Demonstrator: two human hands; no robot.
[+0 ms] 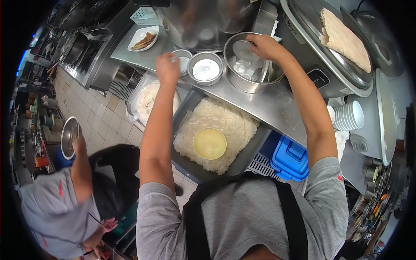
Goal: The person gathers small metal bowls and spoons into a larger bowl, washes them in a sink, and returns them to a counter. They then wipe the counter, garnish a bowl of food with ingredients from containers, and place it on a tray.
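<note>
My left hand (168, 68) is closed, with its fingers at the rim of a small round container (185, 69) with something white in it. What it grips, if anything, is hidden. Beside that stands a metal bowl (208, 80) of white powder or grains. Over a wide metal pot (248, 86), my right hand (262, 46) pinches the edge of a round, pale grey disc (245, 51). Metal utensils show inside the pot. Below the counter, a layer of rice (195, 115) fills part of a grey tub (242, 157), with a round yellowish container (210, 143) on the rice.
A large metal vessel (203, 26) stands behind the bowls. At left is a white dish (143, 39) of brown pieces. Stacked white cups (349, 116) and a blue lidded box (291, 159) are at right. A co-worker (56, 203) holds a metal bowl (69, 138) at left.
</note>
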